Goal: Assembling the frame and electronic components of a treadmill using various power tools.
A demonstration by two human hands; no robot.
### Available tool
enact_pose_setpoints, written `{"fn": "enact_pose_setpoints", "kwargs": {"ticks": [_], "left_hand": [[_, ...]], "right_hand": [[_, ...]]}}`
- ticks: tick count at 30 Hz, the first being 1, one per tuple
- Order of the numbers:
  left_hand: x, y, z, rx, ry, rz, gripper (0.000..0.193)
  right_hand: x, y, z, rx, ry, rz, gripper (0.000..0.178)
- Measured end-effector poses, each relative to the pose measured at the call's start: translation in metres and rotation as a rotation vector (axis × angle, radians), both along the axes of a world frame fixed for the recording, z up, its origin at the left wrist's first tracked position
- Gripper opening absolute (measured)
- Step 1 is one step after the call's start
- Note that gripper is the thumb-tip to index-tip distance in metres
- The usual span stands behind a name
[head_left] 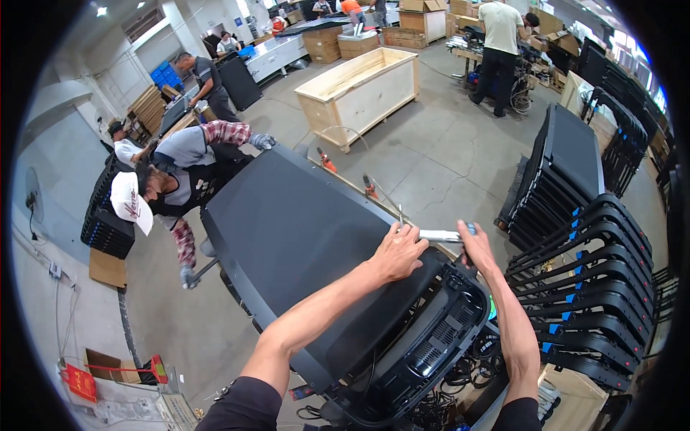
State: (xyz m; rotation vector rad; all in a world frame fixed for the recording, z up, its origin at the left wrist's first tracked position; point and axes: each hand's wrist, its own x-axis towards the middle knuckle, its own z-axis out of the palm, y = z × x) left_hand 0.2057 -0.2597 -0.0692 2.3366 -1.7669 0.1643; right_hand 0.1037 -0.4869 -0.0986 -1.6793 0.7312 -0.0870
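Observation:
A treadmill with a broad black deck (287,215) lies in front of me, its opened motor bay (449,323) at the near right end. My left hand (397,253) is over the deck's right corner, its fingers bent round the inner end of a silver metal wrench (438,235). A thin metal rod (400,210) sticks up beside those fingers; what it belongs to is hidden. Closed round the wrench's outer end is my right hand (477,246), just beyond the deck's edge.
Across the deck a co-worker in a white cap (131,201) bends over the far left end, gloved hands at its edges. Two red-and-black power tools (370,187) stand along the far side rail. Black frames (596,287) are stacked at right, and a wooden crate (359,97) stands beyond.

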Motion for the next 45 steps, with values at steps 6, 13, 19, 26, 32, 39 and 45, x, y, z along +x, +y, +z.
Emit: {"fn": "enact_pose_setpoints", "kwargs": {"ticks": [6, 13, 19, 26, 32, 39, 45], "left_hand": [[-0.09, 0.113, 0.031, -0.315, 0.189, 0.254, 0.039], [-0.226, 0.312, -0.02, -0.207, 0.936, 1.108, 0.017], [-0.262, 0.313, -0.041, -0.514, 1.203, 1.173, 0.02], [-0.256, 0.315, -0.048, -0.345, 0.981, 1.087, 0.019], [-0.253, 0.31, -0.049, -0.456, 1.435, 1.011, 0.024], [-0.29, 0.31, -0.026, -0.614, 1.376, 1.089, 0.019], [-0.31, 0.288, -0.022, -0.572, 1.164, 1.096, 0.013]], "right_hand": [[0.033, 0.037, 0.039, -0.231, 0.139, 0.445, 0.083], [0.059, 0.056, 0.05, -0.46, 0.285, 0.725, 0.076], [0.034, 0.061, 0.022, -0.34, 0.157, 0.565, 0.077], [-0.001, 0.07, 0.016, -0.422, 0.204, 0.243, 0.091], [-0.005, 0.052, 0.011, -0.398, 0.22, 0.181, 0.079], [-0.075, 0.028, 0.016, -0.235, 0.042, 0.317, 0.055], [-0.092, 0.023, -0.041, -0.181, 0.033, 0.111, 0.043]]}}
